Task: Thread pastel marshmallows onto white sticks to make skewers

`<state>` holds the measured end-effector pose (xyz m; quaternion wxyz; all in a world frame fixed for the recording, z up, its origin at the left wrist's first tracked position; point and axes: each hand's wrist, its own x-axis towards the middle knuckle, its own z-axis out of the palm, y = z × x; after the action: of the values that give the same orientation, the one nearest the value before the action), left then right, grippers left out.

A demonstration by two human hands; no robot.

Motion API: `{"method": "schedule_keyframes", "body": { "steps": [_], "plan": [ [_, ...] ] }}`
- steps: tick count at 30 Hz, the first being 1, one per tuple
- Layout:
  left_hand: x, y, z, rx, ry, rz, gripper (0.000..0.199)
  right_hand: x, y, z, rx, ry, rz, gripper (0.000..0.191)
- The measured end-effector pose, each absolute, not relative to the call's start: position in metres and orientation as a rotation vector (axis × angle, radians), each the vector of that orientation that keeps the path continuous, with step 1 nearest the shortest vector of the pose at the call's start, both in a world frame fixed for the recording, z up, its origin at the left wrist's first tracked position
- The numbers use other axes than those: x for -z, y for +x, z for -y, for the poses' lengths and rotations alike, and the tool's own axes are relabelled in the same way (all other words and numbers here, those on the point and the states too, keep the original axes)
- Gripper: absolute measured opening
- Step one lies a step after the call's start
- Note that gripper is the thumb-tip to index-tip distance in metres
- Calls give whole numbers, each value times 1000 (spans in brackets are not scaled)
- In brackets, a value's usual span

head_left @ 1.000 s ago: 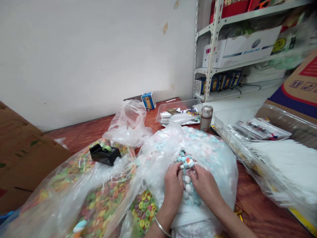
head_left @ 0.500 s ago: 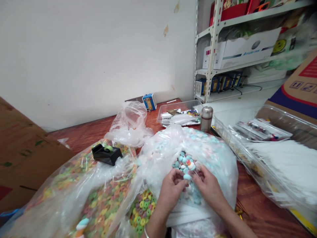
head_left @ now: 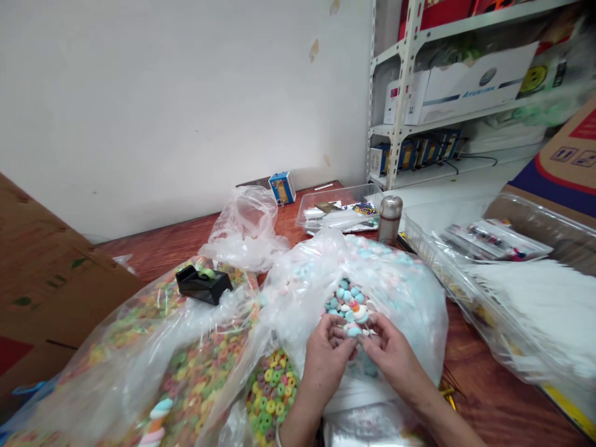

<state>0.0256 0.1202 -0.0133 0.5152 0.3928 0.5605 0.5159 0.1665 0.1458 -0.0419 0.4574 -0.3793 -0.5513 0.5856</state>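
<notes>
Reddish wooden table [head_left: 488, 366]; between the hands, a pale-blue piece [head_left: 354, 331] lies crosswise, pinched by the left hand [head_left: 325, 354]; the right hand [head_left: 391, 349] meets it, its own grip unclear.

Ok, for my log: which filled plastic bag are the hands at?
The bag of pale blue and white pieces: left hand and right hand are at its opening. The ring-filled bag bears a tape dispenser.

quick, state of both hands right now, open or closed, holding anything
Left hand: fingers curled in, at the blue piece; firm grip can't be told.
Right hand: thumb and fingers drawn together beside that piece; hold can't be told.
</notes>
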Motion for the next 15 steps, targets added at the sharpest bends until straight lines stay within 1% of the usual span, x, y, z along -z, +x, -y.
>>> {"method": "schedule_keyframes", "body": {
  "steps": [3, 4, 7, 9, 11, 15],
  "plan": [
    [14, 24, -118, -1250, 1005, -1374, 41, 43, 163, -146, -1448, -945, 1335, 31],
    [15, 24, -117, -1238, 1005, -1337, 41, 42, 162, -147, -1449, -946, 1341, 31],
    [16, 24, -115, -1232, 905, -1230, 32, 37, 162, -144, -1420, -968, 1387, 32],
    [17, 24, -114, -1291, 809, -1258, 30, 32, 167, -139, -1356, -1032, 1408, 26],
    [18, 23, -113, -1353, 723, -1300, 33, 29, 175, -129, -1275, -1152, 1510, 19],
    [18, 18, -113, -1405, 635, -1353, 39, 22, 187, -105, -1233, -1299, 1926, 29]
  ]
}}
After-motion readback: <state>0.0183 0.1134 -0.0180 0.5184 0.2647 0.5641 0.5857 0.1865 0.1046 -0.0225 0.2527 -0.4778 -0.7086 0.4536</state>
